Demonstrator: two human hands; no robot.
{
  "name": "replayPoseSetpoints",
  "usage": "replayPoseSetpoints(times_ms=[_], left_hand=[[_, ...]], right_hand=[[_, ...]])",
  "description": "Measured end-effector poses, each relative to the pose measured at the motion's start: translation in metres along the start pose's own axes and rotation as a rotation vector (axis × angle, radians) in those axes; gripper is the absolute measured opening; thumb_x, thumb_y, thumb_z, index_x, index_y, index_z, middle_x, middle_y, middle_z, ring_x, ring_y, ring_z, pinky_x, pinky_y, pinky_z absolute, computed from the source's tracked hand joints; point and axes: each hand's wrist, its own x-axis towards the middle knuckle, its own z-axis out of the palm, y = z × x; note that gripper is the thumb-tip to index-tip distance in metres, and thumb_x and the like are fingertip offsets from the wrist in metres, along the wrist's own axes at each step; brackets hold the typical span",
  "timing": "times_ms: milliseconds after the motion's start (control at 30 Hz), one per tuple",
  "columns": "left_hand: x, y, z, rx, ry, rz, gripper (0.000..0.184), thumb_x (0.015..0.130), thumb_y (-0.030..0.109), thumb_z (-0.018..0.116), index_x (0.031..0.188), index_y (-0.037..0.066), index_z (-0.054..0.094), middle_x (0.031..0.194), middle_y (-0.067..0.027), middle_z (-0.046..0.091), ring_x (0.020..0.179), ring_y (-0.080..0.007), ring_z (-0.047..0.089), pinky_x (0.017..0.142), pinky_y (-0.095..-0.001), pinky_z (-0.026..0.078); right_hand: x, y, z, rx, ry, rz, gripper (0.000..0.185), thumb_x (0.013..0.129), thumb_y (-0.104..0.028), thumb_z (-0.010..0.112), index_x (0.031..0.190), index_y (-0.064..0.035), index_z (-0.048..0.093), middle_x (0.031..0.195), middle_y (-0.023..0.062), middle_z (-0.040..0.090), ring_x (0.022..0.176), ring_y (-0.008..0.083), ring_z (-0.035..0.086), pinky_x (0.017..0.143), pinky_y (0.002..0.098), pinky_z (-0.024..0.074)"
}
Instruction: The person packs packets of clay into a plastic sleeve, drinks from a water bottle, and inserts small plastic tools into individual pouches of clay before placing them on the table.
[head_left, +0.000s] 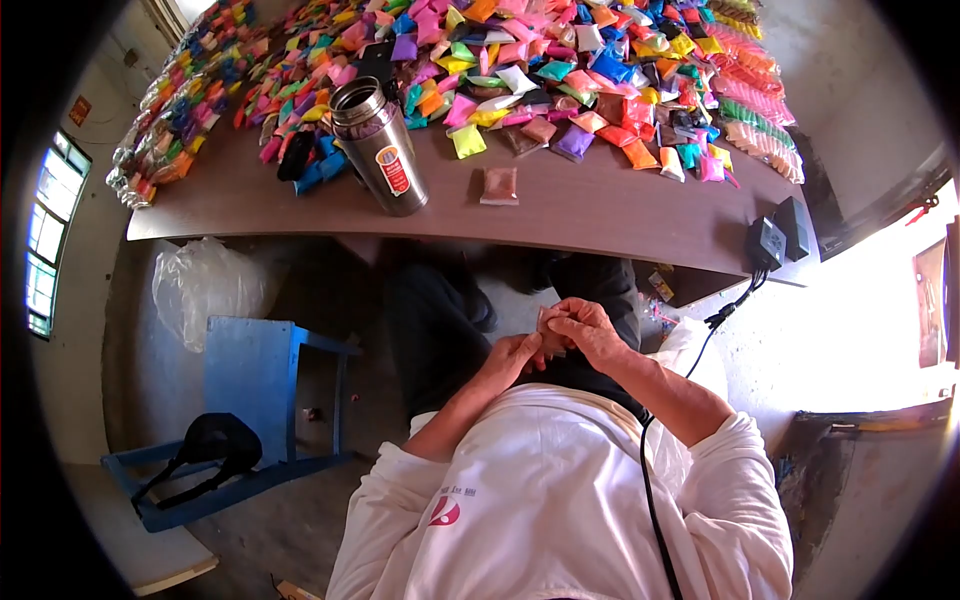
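Note:
Above my lap, my left hand [515, 357] and my right hand [587, 331] meet around a small clear plastic packet [549, 322] with pinkish-brown contents. The fingers of my right hand pinch its upper part. My left hand grips the lower side with its thumb towards me, and much of the packet is hidden by fingers. On the table straight ahead lies a single brown packet [500, 186]. Behind it is a large heap of small packets [530, 80] in many colours.
An uncapped steel flask [392, 165] stands on the brown table [600, 215]. Black boxes [768, 243] with cables sit at its right corner; one black cable [655, 510] runs down my shirt. Left of me are a blue chair [248, 370] holding a black cap-like item [222, 440], and a plastic bag [208, 290].

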Motion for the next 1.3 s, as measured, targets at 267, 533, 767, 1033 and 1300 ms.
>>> replayPoseSetpoints(times_ms=[267, 533, 767, 1033, 1300], left_hand=[[0.002, -0.005, -0.002, 0.038, 0.032, -0.017, 0.054, 0.098, 0.047, 0.042, 0.081, 0.001, 0.064, 0.071, -0.0036, 0.060, 0.065, -0.0126, 0.053, 0.061, -0.0259, 0.042], [0.000, -0.001, -0.001, 0.043, 0.052, -0.001, 0.053, 0.099, 0.046, 0.041, 0.086, 0.001, 0.066, 0.071, -0.0038, 0.060, 0.065, -0.0126, 0.055, 0.061, -0.0253, 0.043], [0.002, 0.000, 0.002, -0.006, 0.052, -0.024, 0.054, 0.098, 0.049, 0.043, 0.083, 0.001, 0.065, 0.071, -0.0039, 0.062, 0.065, -0.0115, 0.053, 0.061, -0.0248, 0.042], [0.001, -0.001, 0.002, 0.017, 0.016, -0.007, 0.056, 0.096, 0.053, 0.044, 0.079, 0.003, 0.063, 0.070, -0.0032, 0.061, 0.065, -0.0108, 0.053, 0.061, -0.0248, 0.042], [0.002, -0.006, -0.002, -0.007, 0.079, -0.036, 0.056, 0.096, 0.052, 0.044, 0.081, 0.002, 0.064, 0.071, -0.0036, 0.061, 0.066, -0.0119, 0.054, 0.060, -0.0248, 0.043]], right_hand=[[-0.008, 0.001, 0.006, 0.076, -0.163, 0.183, 0.018, 0.091, -0.025, 0.062, 0.087, -0.0080, 0.060, 0.068, 0.0008, 0.057, 0.058, 0.0096, 0.050, 0.051, 0.0229, 0.0369], [0.002, 0.016, 0.003, 0.020, -0.227, -0.030, 0.022, 0.093, -0.019, 0.058, 0.079, -0.0012, 0.056, 0.068, 0.0053, 0.057, 0.060, 0.0117, 0.052, 0.054, 0.0274, 0.0410], [-0.002, 0.009, 0.009, 0.138, -0.016, -0.017, 0.023, 0.094, -0.019, 0.058, 0.077, -0.0045, 0.060, 0.064, -0.0017, 0.053, 0.055, 0.0075, 0.045, 0.049, 0.0239, 0.0350], [-0.002, -0.004, 0.011, 0.112, -0.025, 0.013, 0.021, 0.094, -0.021, 0.058, 0.083, -0.0035, 0.061, 0.069, 0.0006, 0.058, 0.058, 0.0093, 0.050, 0.053, 0.0244, 0.0390], [-0.006, 0.012, -0.003, 0.005, -0.180, 0.084, 0.015, 0.092, -0.018, 0.058, 0.088, -0.0045, 0.060, 0.076, 0.0009, 0.060, 0.064, 0.0101, 0.051, 0.055, 0.0247, 0.0391]])
